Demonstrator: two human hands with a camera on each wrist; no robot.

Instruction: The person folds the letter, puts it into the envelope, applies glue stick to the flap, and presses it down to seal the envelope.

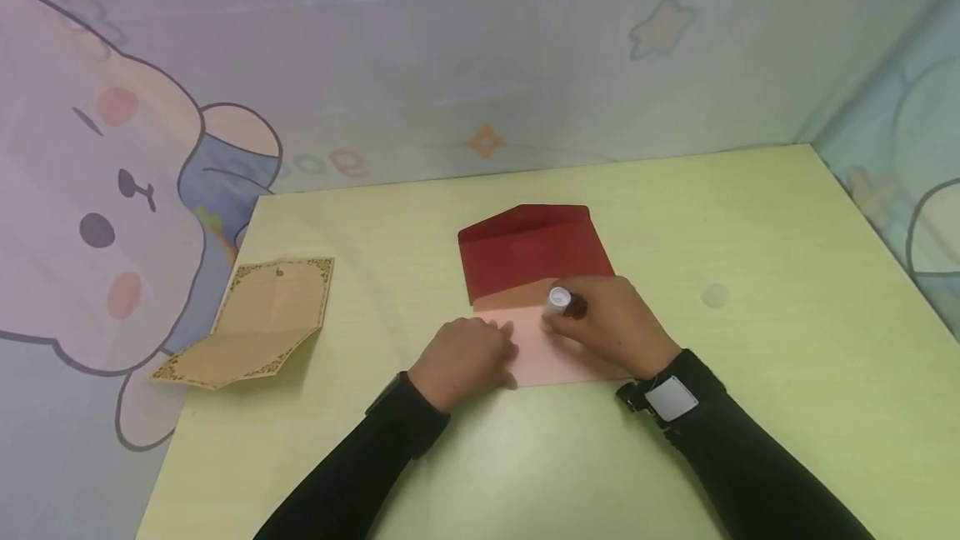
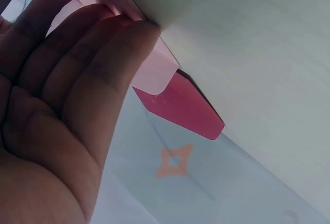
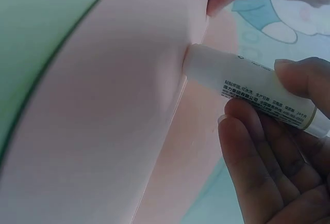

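So the right hand [image 1: 611,319] has its grip closed around a white glue stick [image 1: 558,301], fingers and thumb wrapped round the tube, and the tip is pressed right against the pink envelope [image 1: 551,357], on the edge of a fold; the right wrist view shows the stick [image 3: 247,87] touching the paper there, with small printed text along its side. The left hand [image 1: 465,357] is flat on the envelope's left part, fingers straight and pressing it down onto the desk [image 1: 675,215], so that grip is open and not holding anything. From the left wrist view you can see the fingertips [image 2: 139,33] lying on the pink paper [image 2: 154,69], with the dark red flap [image 2: 180,105] sticking out beyond them. The envelope sits roughly mid-desk, just in front of the person, flap open and pointing away from them, its dark red inside facing up. Off to the left, well apart from the hands, there's a tan sheet of letter paper [image 1: 258,319] with a fancy border, partly folded and standing up a bit near the desk's left edge. There's also a small pale round thing [image 1: 714,295] on the desk to the right, can't tell what it is.
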